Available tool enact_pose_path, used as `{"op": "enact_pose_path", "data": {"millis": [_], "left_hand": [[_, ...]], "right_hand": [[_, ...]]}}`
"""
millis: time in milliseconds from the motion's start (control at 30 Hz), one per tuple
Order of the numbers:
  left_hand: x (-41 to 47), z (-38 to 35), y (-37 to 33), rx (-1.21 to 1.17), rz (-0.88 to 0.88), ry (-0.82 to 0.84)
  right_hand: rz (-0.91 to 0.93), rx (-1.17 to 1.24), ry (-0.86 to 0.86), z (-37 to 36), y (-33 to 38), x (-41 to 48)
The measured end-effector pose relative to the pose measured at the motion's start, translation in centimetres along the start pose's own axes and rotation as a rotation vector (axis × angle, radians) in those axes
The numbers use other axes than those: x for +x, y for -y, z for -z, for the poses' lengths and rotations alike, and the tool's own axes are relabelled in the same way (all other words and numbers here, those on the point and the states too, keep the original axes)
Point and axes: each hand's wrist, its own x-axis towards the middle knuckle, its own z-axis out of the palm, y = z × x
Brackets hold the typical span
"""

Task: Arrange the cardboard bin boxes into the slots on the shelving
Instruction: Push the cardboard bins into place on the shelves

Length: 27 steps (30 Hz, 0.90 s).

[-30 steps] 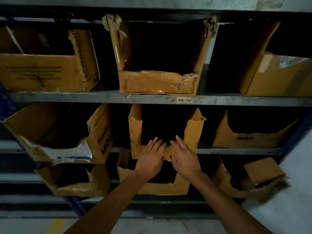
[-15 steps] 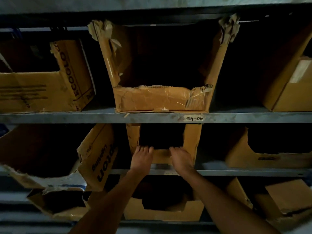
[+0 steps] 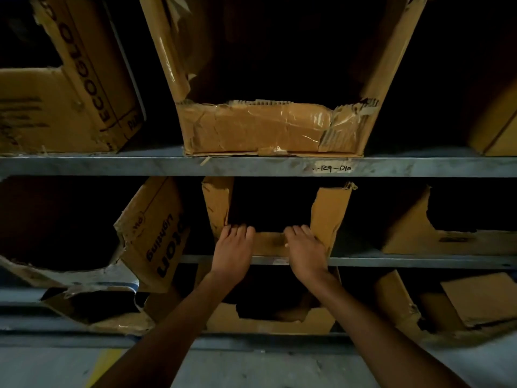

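A brown cardboard bin box (image 3: 330, 214) with a cut-out front sits in the middle slot of the middle shelf (image 3: 391, 261). My left hand (image 3: 233, 252) lies on the box's low front lip at its left end, fingers curled over the edge. My right hand (image 3: 305, 252) rests on the same lip at its right end, fingers over the edge too. The box stands upright and its inside is dark.
A taped, torn bin (image 3: 268, 127) stands on the upper shelf (image 3: 112, 165) above, an ECOGLO box (image 3: 70, 107) to its left. A tilted printed box (image 3: 156, 236) leans at middle left, another bin (image 3: 447, 236) at middle right. More torn bins (image 3: 268, 320) sit below.
The middle bin has slid back into its slot under both hands. My view has moved closer and tilted up, so the shelves look larger.
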Motion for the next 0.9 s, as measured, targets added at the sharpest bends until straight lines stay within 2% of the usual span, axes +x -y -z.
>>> {"op": "enact_pose_path", "data": {"millis": [133,433,900], "left_hand": [[0.7,0.2,-0.2,0.006,0.021,0.070],[0.0,0.5,-0.3,0.009,0.017,0.107],[-0.5,0.9,-0.3,0.010,-0.014,0.116]], "right_hand": [[0.012,-0.005,0.013,0.0,-0.2,0.8],[0.014,-0.011,-0.018,0.0,0.0,-0.4],[0.016,0.043,0.118,0.8,0.2,-1.2]]}}
